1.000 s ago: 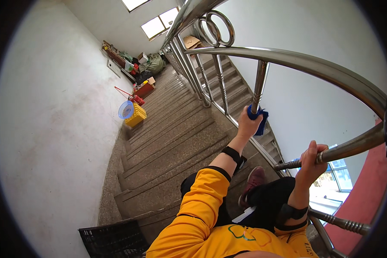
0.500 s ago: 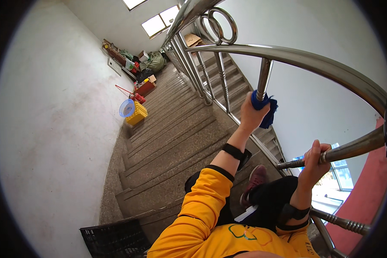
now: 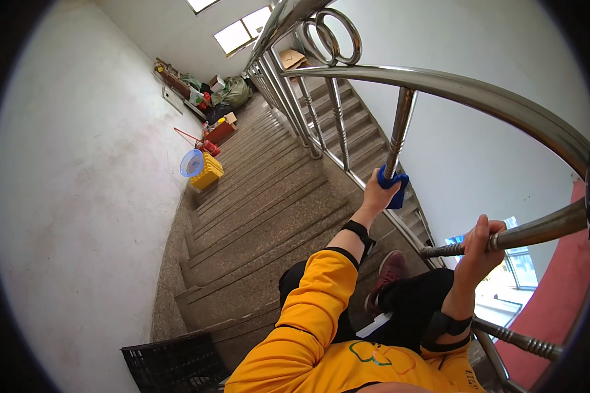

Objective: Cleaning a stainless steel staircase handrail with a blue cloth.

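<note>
Daylight glares from the windows (image 3: 233,39), burnt out to white. Bright glints streak the railing (image 3: 439,80); the steps (image 3: 269,216) look dimmer. Straight edges bow, corners fall black, and detail is fairly crisp.

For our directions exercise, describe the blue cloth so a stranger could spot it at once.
Find the shiny metal railing beside the stairs. Around one upright bar, the left hand holds the cloth. Dark blue and bunched, it stands out from the bare silver bars nearby.
</note>
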Available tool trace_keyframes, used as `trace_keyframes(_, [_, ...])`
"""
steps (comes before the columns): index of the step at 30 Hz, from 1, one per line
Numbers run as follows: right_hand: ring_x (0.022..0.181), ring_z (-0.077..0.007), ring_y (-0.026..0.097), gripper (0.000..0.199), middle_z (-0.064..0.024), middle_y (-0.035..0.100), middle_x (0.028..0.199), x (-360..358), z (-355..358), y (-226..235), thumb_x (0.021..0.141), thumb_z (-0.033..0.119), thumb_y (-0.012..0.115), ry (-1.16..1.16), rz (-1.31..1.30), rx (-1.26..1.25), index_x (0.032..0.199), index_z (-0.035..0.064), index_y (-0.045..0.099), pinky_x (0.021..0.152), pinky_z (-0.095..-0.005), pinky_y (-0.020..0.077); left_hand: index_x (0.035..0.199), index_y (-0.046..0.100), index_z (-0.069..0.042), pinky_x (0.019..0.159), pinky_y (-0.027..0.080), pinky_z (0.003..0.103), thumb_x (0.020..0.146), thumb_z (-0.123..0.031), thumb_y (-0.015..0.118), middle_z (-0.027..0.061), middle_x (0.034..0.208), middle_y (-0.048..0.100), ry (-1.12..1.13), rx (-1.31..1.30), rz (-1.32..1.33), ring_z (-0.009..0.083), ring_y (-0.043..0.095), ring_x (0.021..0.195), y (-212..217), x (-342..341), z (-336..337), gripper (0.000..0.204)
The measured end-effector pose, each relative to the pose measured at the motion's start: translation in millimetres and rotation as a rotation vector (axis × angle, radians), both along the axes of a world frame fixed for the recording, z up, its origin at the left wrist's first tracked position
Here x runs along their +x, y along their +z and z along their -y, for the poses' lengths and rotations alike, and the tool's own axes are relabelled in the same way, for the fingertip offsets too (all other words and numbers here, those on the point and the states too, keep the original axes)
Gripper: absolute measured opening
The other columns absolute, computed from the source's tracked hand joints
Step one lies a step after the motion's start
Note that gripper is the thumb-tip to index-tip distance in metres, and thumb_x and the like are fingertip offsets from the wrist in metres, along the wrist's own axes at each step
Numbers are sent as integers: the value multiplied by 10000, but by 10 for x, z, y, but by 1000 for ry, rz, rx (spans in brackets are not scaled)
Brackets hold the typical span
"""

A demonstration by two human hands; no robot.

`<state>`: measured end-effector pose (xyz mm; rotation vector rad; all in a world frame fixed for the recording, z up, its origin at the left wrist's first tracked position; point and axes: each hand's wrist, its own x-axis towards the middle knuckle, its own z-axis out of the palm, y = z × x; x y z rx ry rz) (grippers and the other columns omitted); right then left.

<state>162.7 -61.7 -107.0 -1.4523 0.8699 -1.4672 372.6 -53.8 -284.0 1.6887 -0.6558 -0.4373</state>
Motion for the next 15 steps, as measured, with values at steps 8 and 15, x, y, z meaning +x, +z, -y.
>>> trace_keyframes(8, [417, -22, 310, 252, 47, 346, 488, 19, 13, -1, 907, 173, 577, 29, 7, -8, 727, 118, 408, 419, -188, 261, 974, 538, -43, 707, 475, 335, 710, -240, 743, 110, 821, 620, 113, 9, 150, 244, 605, 757, 177, 67, 45, 388])
trace_keyframes(15, [421, -24, 314, 250, 47, 346, 487, -28, 25, 1, 906, 174, 576, 8, -17, 27, 732, 118, 405, 421, -191, 259, 969, 557, -28, 702, 476, 283, 722, -186, 743, 54, 815, 618, 86, -357, 99, 127, 573, 741, 1433, -44, 49, 347])
